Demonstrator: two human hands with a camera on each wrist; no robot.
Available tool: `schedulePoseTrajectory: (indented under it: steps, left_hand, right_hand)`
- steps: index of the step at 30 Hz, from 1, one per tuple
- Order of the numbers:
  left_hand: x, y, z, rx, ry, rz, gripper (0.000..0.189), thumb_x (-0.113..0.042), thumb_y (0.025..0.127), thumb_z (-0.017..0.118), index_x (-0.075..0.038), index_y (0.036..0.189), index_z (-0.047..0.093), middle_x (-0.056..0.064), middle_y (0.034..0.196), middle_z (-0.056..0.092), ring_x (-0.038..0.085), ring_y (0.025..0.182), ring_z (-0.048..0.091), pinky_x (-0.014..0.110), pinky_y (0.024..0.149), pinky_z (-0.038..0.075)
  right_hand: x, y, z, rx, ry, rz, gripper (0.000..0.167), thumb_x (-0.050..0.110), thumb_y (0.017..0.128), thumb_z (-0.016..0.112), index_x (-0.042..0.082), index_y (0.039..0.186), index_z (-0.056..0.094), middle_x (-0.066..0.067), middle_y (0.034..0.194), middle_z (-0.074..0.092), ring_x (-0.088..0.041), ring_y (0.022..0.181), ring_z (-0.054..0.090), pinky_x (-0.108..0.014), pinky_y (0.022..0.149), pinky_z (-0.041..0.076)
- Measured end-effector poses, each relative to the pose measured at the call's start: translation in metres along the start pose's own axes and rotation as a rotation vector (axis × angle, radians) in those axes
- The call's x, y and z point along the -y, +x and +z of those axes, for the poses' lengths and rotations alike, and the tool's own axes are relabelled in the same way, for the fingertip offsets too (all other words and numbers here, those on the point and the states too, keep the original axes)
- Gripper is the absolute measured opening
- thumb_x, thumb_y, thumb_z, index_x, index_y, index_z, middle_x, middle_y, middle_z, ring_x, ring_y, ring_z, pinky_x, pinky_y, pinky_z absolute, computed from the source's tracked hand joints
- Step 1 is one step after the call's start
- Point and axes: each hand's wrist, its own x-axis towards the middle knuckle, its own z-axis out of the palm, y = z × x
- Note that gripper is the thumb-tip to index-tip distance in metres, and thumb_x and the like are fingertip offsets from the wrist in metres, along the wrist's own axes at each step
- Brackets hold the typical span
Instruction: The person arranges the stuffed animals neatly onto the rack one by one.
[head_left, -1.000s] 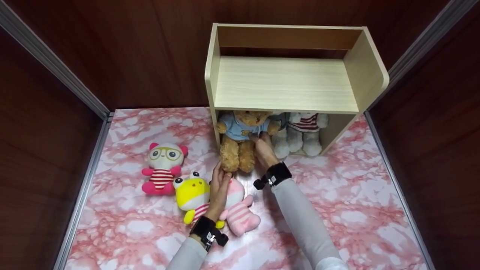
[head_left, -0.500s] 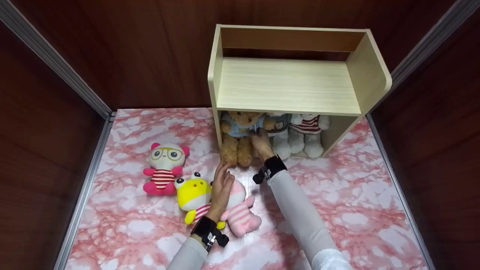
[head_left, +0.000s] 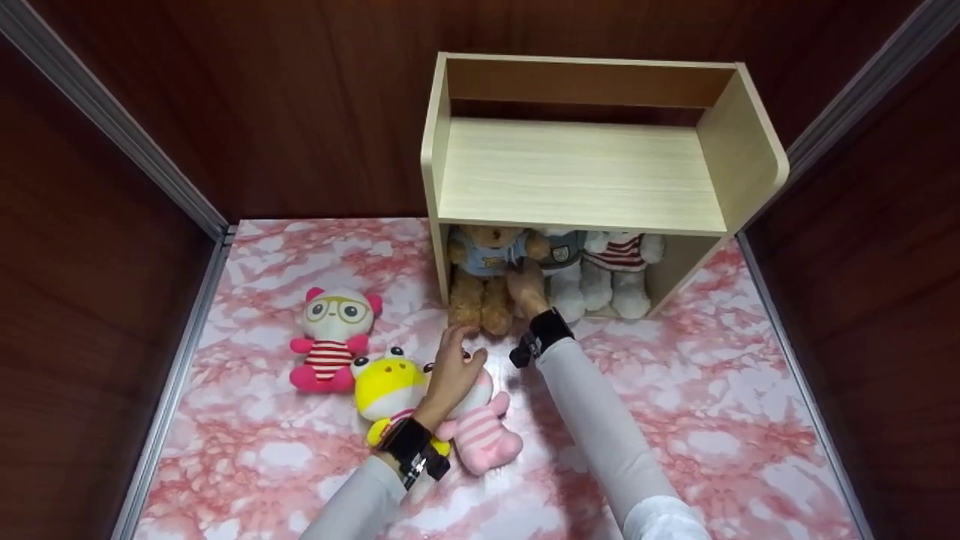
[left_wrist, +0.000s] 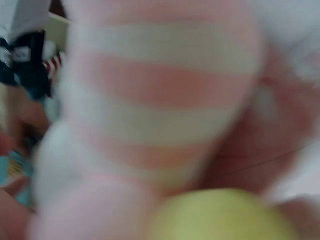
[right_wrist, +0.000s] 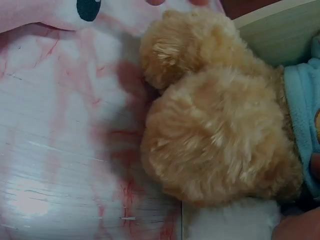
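Observation:
A brown teddy bear (head_left: 480, 300) in a blue shirt sits at the left of the shelf's lower compartment, its head partly hidden by the board above. My right hand (head_left: 527, 289) grips its side; in the right wrist view a fingertip lies on the shirt (right_wrist: 300, 115). My left hand (head_left: 454, 379) hovers over the head of a pink striped plush toy (head_left: 487, 439), fingers loosely bent and thumb apart. Its fingertips are near the bear's feet. Beside it lies a yellow frog plush (head_left: 386, 386), partly covered by the left wrist. Pink stripes (left_wrist: 155, 85) fill the left wrist view, blurred.
The pale wooden shelf (head_left: 577, 172) stands against the dark back wall. Two more plush animals, one in grey (head_left: 566, 277) and one in a striped top (head_left: 619, 277), sit right of the bear. A pink-eared panda plush (head_left: 334, 341) lies left on the marbled surface.
The teddy bear has moved deeper into the compartment, with the right hand at its side. My left hand has left the bear's foot and turned over the pink toy's head, thumb spreading.

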Motion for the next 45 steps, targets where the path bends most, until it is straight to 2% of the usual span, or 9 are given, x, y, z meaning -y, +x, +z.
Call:
schedulePoseTrajectory:
  steps: [4, 8, 13, 18, 24, 29, 32, 36, 45]
  left_hand:
    - [-0.019, 0.019, -0.003, 0.118, 0.296, 0.082, 0.05, -0.017, 0.092, 0.067, 0.004, 0.136, 0.057, 0.028, 0.153, 0.042, 0.046, 0.137, 0.046, 0.056, 0.109, 0.042]
    - [-0.025, 0.04, 0.001, 0.155, 0.508, 0.199, 0.052, -0.02, 0.09, 0.071, 0.0, 0.136, 0.059, 0.032, 0.157, 0.036, 0.056, 0.14, 0.038, 0.065, 0.109, 0.04]
    - [-0.018, 0.06, 0.012, 0.108, 0.702, 0.287, 0.053, -0.025, 0.092, 0.072, -0.008, 0.141, 0.06, 0.031, 0.159, 0.031, 0.063, 0.139, 0.033, 0.07, 0.109, 0.037]
    - [-0.006, 0.073, 0.019, 0.075, 0.841, 0.341, 0.06, -0.033, 0.091, 0.075, -0.016, 0.147, 0.059, 0.026, 0.163, 0.028, 0.062, 0.14, 0.032, 0.07, 0.11, 0.036]
    - [0.004, 0.079, 0.023, 0.089, 0.868, 0.352, 0.083, -0.039, 0.081, 0.088, -0.02, 0.154, 0.052, 0.024, 0.166, 0.022, 0.062, 0.142, 0.029, 0.071, 0.109, 0.036]
    - [0.005, 0.082, 0.024, 0.054, 0.868, 0.354, 0.094, -0.043, 0.069, 0.095, -0.02, 0.152, 0.055, 0.024, 0.166, 0.024, 0.062, 0.14, 0.033, 0.07, 0.109, 0.037]
    - [0.003, 0.084, 0.025, 0.057, 0.876, 0.34, 0.095, -0.044, 0.069, 0.095, -0.021, 0.152, 0.054, 0.025, 0.166, 0.025, 0.061, 0.139, 0.036, 0.069, 0.108, 0.038]
    - [-0.002, 0.086, 0.027, 0.064, 0.898, 0.306, 0.095, -0.047, 0.07, 0.093, -0.022, 0.153, 0.053, 0.026, 0.165, 0.025, 0.058, 0.133, 0.043, 0.066, 0.105, 0.043]
    - [-0.004, 0.094, 0.033, -0.035, 0.901, 0.301, 0.089, -0.049, 0.066, 0.095, -0.021, 0.144, 0.061, 0.029, 0.153, 0.042, 0.053, 0.116, 0.057, 0.061, 0.095, 0.051]
  right_hand:
    - [-0.003, 0.0, -0.002, -0.039, -0.067, -0.076, 0.035, 0.018, 0.101, 0.062, -0.009, 0.124, 0.062, -0.029, 0.131, 0.063, -0.04, 0.125, 0.058, -0.044, 0.109, 0.044]
    - [-0.005, -0.002, -0.004, -0.081, -0.073, -0.135, 0.034, 0.016, 0.098, 0.067, -0.01, 0.12, 0.064, -0.029, 0.122, 0.067, -0.041, 0.118, 0.062, -0.046, 0.103, 0.047]
    - [-0.006, -0.005, -0.008, -0.081, -0.038, -0.117, 0.036, 0.021, 0.095, 0.071, -0.007, 0.117, 0.066, -0.027, 0.117, 0.069, -0.041, 0.113, 0.064, -0.047, 0.098, 0.049]
    - [-0.012, -0.008, -0.011, -0.046, -0.119, -0.229, 0.043, 0.022, 0.1, 0.066, -0.006, 0.132, 0.059, -0.029, 0.126, 0.066, -0.045, 0.12, 0.061, -0.051, 0.103, 0.048]
    - [-0.033, -0.018, -0.022, -0.104, -0.243, -0.496, 0.022, 0.007, 0.107, 0.05, -0.004, 0.12, 0.064, -0.028, 0.111, 0.069, -0.046, 0.106, 0.066, -0.055, 0.089, 0.053]
    - [-0.052, -0.026, -0.036, -0.099, -0.553, -0.816, 0.014, 0.007, 0.099, 0.066, -0.002, 0.107, 0.073, -0.021, 0.108, 0.07, -0.044, 0.104, 0.065, -0.056, 0.094, 0.051]
    - [-0.06, -0.029, -0.042, -0.085, -0.674, -0.92, 0.03, 0.015, 0.093, 0.075, -0.004, 0.117, 0.072, -0.023, 0.12, 0.068, -0.048, 0.112, 0.063, -0.058, 0.102, 0.049]
    - [-0.066, -0.034, -0.047, -0.062, -0.709, -0.869, 0.043, 0.016, 0.088, 0.082, -0.005, 0.123, 0.069, -0.024, 0.127, 0.066, -0.047, 0.114, 0.063, -0.056, 0.098, 0.052]
    - [-0.07, -0.039, -0.044, -0.139, -0.672, -0.702, 0.028, 0.016, 0.097, 0.074, -0.002, 0.118, 0.071, -0.02, 0.12, 0.071, -0.043, 0.095, 0.069, -0.054, 0.08, 0.057]
